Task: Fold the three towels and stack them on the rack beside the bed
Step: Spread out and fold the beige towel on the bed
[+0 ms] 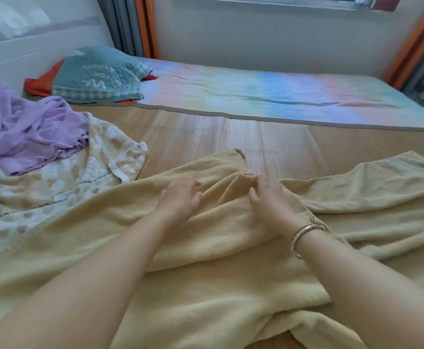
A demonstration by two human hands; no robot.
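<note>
A large pale yellow towel (206, 260) lies rumpled across the near part of the bed, over a bamboo mat (269, 139). My left hand (180, 197) rests on the towel's bunched far edge with its fingers curled into the cloth. My right hand (269, 197), a silver bangle at its wrist, pinches a ridge of the same edge just to the right. A cream towel with white spots (62, 187) lies crumpled at the left. On top of it, further left, sits a lilac towel (22, 129) in a heap.
A teal quilted pillow (100, 76) over a red one lies at the bed's far left by the headboard. A pastel striped sheet (269, 94) covers the far half of the bed. Curtains and a wall under a window stand behind. No rack is in view.
</note>
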